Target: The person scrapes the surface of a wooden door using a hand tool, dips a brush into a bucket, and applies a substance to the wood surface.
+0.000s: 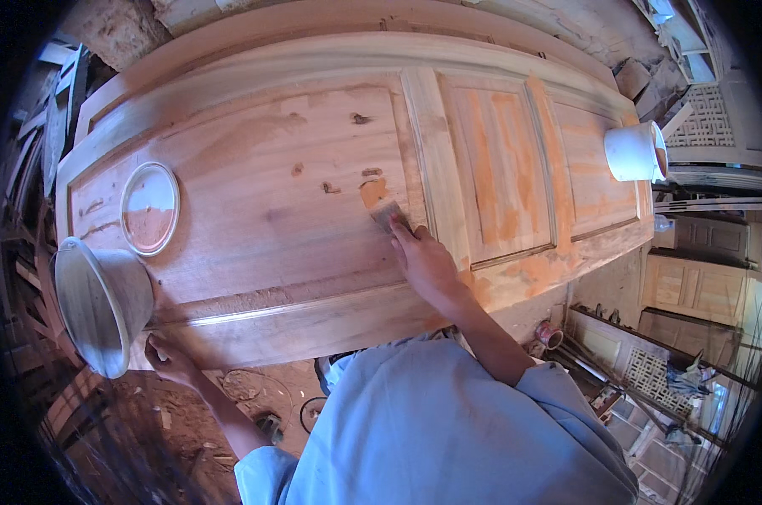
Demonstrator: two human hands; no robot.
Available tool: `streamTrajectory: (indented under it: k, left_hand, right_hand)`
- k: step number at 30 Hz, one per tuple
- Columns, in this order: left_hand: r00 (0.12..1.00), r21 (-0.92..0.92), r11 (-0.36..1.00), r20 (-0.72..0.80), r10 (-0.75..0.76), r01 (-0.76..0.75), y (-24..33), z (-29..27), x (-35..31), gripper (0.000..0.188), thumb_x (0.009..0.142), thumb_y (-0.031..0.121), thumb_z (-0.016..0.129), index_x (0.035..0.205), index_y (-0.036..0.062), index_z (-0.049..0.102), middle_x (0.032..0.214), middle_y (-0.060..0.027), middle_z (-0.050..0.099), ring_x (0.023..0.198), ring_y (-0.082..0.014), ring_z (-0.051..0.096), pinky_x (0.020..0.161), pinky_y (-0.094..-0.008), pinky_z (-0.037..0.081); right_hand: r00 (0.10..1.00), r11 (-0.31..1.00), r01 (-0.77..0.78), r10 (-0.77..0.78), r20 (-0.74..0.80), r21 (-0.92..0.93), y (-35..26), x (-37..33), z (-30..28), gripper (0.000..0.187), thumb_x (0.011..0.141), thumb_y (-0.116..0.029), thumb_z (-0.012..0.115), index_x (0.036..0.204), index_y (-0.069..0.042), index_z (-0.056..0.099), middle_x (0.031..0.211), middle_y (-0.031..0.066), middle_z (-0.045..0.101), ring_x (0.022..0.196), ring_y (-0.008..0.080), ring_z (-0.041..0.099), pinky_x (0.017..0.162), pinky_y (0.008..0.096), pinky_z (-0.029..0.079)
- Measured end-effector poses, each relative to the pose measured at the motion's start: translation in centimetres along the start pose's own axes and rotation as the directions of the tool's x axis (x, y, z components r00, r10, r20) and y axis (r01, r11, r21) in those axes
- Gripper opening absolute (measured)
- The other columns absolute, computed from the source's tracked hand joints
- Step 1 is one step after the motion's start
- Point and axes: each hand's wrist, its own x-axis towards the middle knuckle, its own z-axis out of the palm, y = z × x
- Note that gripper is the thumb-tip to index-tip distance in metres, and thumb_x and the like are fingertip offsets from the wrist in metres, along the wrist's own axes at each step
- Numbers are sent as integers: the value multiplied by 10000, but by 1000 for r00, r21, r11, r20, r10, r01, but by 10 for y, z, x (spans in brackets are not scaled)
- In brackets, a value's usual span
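Note:
A wooden panel door (pixel 255 194) lies flat in front of me, its panels marked with knots and smears of orange filler. My right hand (pixel 423 261) grips a putty knife (pixel 386 213), its blade against the large left panel. Just beyond the blade is a wet patch of orange filler (pixel 372 193). By the door's near left edge, beside a grey-white bucket (pixel 95 307), my left hand (pixel 172 364) is held with curled fingers. What those fingers hold, if anything, I cannot make out.
A round white lid (pixel 150 209) with orange filler lies on the left panel. A white tub (pixel 634 153) stands at the door's right end. More doors (pixel 697 286) lean at the right. Debris and a cable cover the dirt floor (pixel 229 404) below.

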Motion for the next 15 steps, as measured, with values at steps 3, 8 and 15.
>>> streamTrajectory:
  k: [3,8,15]
  left_hand:
    - [1000,69,997,7,-23,22,-7,-8,4,480,1017,357,609,1164,-97,664,1127,-229,702,1045,-312,667,939,-423,516]
    - [999,-18,999,-11,47,-47,-5,1,6,417,1025,288,596,1146,-106,659,1112,-244,695,1052,-327,662,946,-418,509]
    - [999,-8,1000,-31,-6,6,18,1,-3,425,1025,320,588,1148,-80,668,1105,-213,699,1044,-313,655,949,-405,495]
  right_hand:
    - [989,998,35,-28,148,-44,-2,-3,-32,416,1023,-235,533,1429,-143,535,907,249,614,827,445,654,752,527,540]
    - [988,992,122,-120,93,-21,-11,51,-62,406,1024,-211,516,1408,-79,530,916,286,647,882,450,646,798,535,522]
    - [958,989,106,-74,278,-102,-34,84,-54,349,1012,-152,471,1327,-20,542,837,287,663,811,454,660,759,542,522]
